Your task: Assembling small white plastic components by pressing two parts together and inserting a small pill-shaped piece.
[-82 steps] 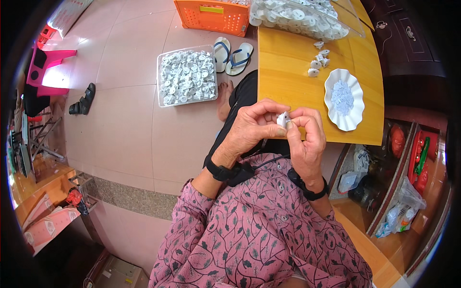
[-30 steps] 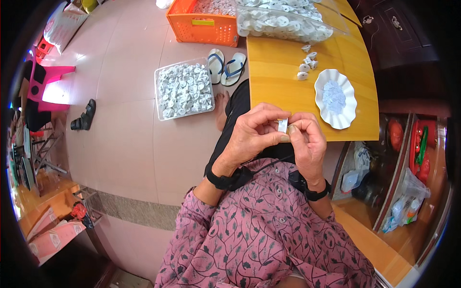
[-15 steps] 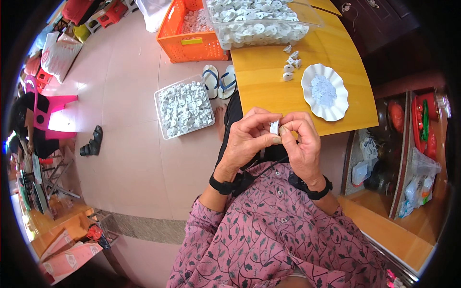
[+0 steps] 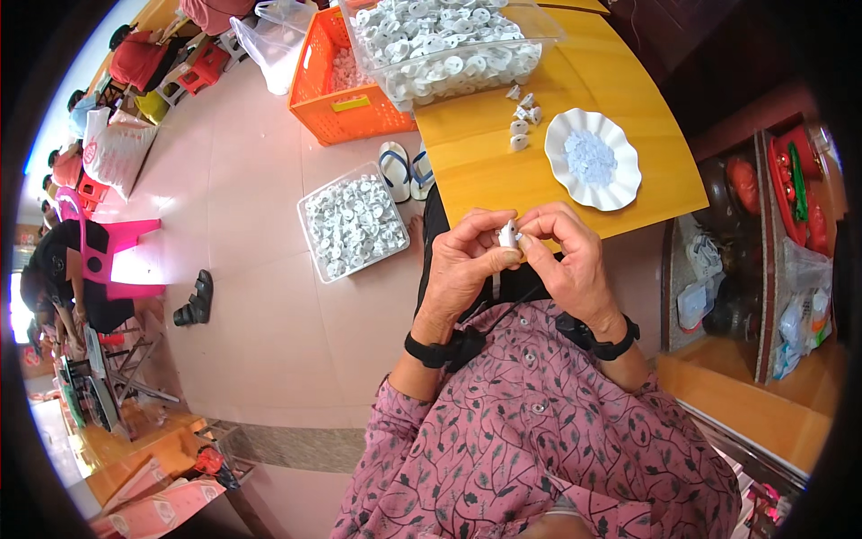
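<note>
My left hand (image 4: 460, 262) pinches a small white plastic part (image 4: 507, 235) between thumb and fingertips, above my lap near the table's front edge. My right hand (image 4: 575, 265) is closed against the part's right side, thumb and forefinger pressed together there. Whether a smaller piece sits between those right fingertips is too fine to tell. Beyond my hands, a white wavy-rimmed plate (image 4: 619, 186) holds a heap of thin, pale bluish pieces (image 4: 590, 158). Several similar white plastic parts (image 4: 520, 128) lie on the table, left of the plate.
A clear bin (image 4: 449, 67) full of white parts stands on the yellow table (image 4: 633, 85). On the floor are an orange crate (image 4: 359, 126), a second filled clear tray (image 4: 352, 225) and flip-flops (image 4: 395, 171). Shelves (image 4: 763, 296) stand at right; a person (image 4: 67, 278) sits at far left.
The white part has turned in my fingers, and a dark hole in it now shows. My head view has shifted a little. Both hands stay together at the part.
</note>
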### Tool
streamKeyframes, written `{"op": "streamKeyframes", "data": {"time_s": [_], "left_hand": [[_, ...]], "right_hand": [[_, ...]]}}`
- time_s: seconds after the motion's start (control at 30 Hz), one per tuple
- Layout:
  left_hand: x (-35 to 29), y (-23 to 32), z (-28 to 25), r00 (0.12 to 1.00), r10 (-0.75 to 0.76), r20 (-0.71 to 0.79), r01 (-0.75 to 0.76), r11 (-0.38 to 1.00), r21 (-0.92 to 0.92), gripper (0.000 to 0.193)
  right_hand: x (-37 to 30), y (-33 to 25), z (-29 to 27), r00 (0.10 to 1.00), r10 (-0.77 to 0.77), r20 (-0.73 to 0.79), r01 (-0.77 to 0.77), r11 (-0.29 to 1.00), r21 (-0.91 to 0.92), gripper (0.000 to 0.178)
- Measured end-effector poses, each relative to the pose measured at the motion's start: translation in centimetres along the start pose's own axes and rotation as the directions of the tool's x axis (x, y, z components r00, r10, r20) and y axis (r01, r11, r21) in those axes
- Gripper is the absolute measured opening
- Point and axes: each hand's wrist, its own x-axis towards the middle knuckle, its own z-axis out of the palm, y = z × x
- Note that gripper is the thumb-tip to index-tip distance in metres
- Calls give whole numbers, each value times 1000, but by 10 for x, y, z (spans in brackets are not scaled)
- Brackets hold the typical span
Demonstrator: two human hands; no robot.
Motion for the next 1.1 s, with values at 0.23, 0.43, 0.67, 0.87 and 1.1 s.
{"op": "streamKeyframes", "data": {"time_s": [0.23,0.43,0.67,0.87,1.1], "left_hand": [[0,-2,3,1000,14,16,-15,995,103,43],[2,-5,2,1000,-15,7,15,996,92,44],[4,-10,10,995,-92,-43,92,996,-8,42],[3,-12,11,994,-85,-64,77,990,-115,45],[4,-14,7,998,-47,-49,40,991,-125,45]], "right_hand": [[-3,5,-4,999,24,21,-23,999,-48,6],[-2,10,-7,999,-8,33,9,999,-45,6],[-6,15,-3,999,-6,-48,2,997,-81,7],[-6,12,3,994,-36,-99,28,996,-79,9],[-5,15,6,991,-79,-107,67,991,-112,10]]}}
